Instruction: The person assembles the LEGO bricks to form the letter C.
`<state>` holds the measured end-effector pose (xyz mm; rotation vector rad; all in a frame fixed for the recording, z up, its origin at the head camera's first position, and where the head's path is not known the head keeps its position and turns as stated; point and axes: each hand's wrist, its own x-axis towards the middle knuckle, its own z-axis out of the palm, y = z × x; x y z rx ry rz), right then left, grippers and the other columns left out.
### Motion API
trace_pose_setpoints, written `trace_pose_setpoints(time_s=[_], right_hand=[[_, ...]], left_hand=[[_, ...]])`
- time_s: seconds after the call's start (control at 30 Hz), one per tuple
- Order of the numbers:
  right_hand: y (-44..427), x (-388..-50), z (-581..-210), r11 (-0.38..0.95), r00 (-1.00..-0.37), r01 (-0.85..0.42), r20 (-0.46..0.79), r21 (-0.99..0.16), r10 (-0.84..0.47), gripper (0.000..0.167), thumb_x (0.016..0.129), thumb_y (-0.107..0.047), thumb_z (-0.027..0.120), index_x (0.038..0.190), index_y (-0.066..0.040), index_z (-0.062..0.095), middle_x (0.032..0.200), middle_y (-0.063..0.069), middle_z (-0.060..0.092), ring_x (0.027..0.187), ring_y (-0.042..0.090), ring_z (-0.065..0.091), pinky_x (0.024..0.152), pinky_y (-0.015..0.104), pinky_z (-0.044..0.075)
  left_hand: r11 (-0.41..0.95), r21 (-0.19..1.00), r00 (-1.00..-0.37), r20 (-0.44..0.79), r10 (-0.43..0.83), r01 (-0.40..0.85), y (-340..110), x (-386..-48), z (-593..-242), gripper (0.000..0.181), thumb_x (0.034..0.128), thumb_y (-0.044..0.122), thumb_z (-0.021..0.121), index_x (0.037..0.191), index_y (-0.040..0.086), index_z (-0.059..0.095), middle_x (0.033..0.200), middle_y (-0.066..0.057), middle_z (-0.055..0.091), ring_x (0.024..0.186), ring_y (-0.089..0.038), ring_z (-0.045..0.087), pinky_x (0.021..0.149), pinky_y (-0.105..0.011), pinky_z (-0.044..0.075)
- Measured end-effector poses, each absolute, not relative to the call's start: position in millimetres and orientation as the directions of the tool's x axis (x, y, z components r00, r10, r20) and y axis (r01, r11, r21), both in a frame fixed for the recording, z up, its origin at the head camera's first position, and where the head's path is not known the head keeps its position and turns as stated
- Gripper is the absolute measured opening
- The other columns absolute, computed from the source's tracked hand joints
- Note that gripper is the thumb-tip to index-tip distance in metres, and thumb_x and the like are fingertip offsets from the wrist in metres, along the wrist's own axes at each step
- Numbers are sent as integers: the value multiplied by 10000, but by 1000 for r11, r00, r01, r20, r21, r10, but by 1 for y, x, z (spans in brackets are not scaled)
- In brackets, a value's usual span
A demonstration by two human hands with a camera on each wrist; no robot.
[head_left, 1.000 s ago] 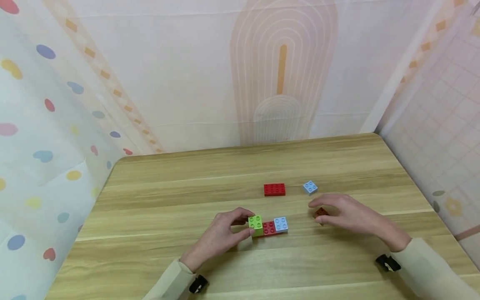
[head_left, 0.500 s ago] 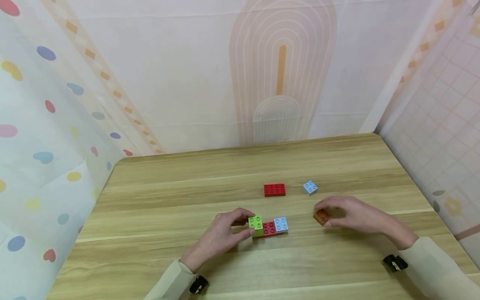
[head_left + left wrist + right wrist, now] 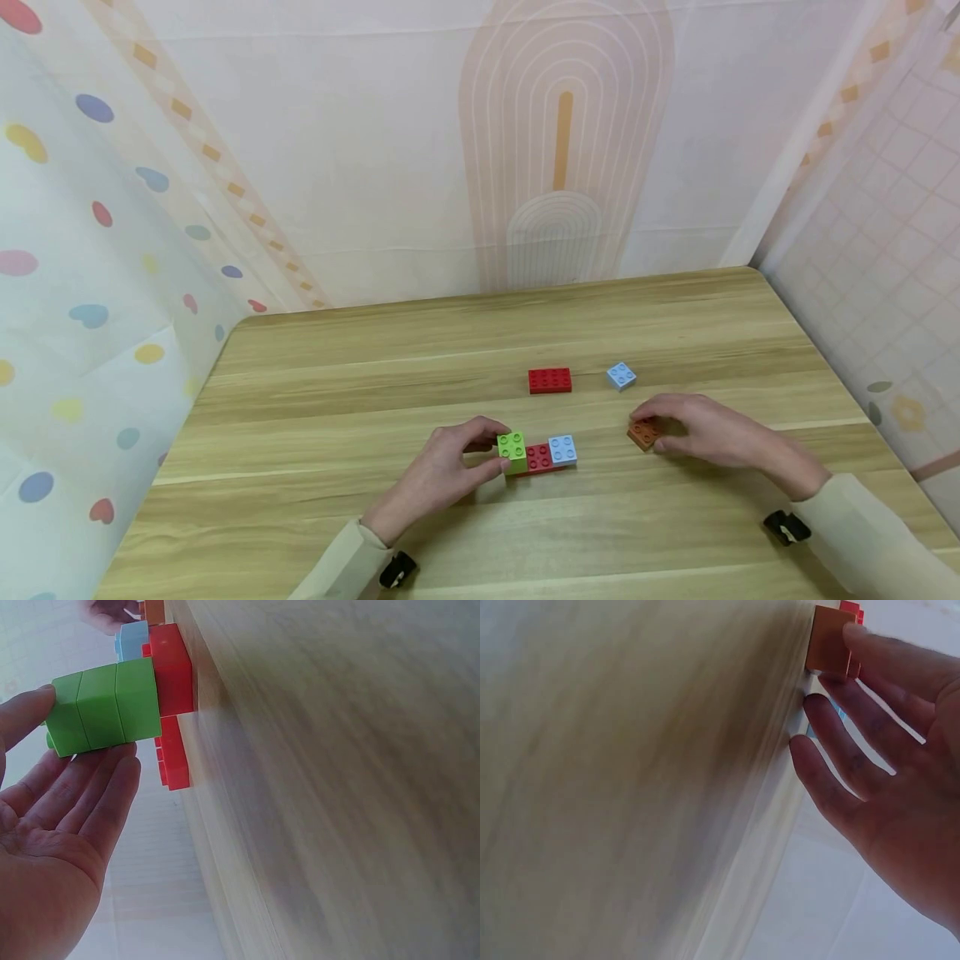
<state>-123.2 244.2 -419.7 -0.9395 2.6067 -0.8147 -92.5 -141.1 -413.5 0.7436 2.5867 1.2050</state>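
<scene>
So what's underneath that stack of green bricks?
The green stack sits on one end of a red brick; a light-blue four-stud brick tops the other end. Any red studs beneath the green stack are hidden.

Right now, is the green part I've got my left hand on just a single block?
No, the left wrist view shows two seams dividing the green stack in your left hand into three blocks.

Right of the left hand's (image 3: 444, 467) fingertips, a brick row (image 3: 538, 457) is blocking passage. Table (image 3: 600, 492) is lying open between that row and the right hand (image 3: 708, 429); beyond its fingertips, a blue brick (image 3: 621, 376) is obstructing.
</scene>
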Motion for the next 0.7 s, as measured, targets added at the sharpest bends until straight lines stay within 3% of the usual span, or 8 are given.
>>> trace_pose_setpoints(time_s=[0.2,0.7], right_hand=[[242,-122,-420,633,-761,-528,-16,-566,-649,308,907,-109,724,1210,-134,672,1188,-43,640,1085,165,592,921,442,513],[234,-115,-414,625,-784,-534,58,-570,-618,307,914,-276,735,1189,-147,686,1134,-94,637,1034,111,600,867,379,540]], left_hand=[[544,756,-855,38,518,363,-141,-93,-413,324,923,242,724,1226,163,636,1170,33,681,1064,-179,656,926,-311,525],[551,751,-854,33,520,364,-141,-93,-413,319,931,254,715,1227,161,640,1171,32,681,1060,-168,657,920,-300,527]])
